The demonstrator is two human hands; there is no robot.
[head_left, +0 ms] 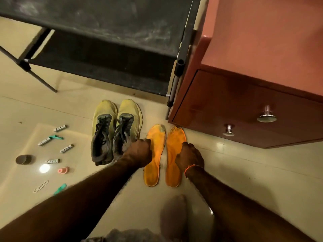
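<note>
Now my left hand (139,151) and right hand (189,158) curl fingers onto the left insole (154,172) and right insole (172,137), pinch unclear; lifted loosely, floppy foam could fold and slip.

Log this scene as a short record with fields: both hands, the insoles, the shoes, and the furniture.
Left hand: fingers bent on left orange insole, grip unclear
Right hand: resting on right orange insole, grip unclear
Insoles: flat on floor, side by side, not touching
Shoes: yellow-grey pair, left of insoles
Furniture: black rack behind shoes; wooden drawer unit at right
</note>
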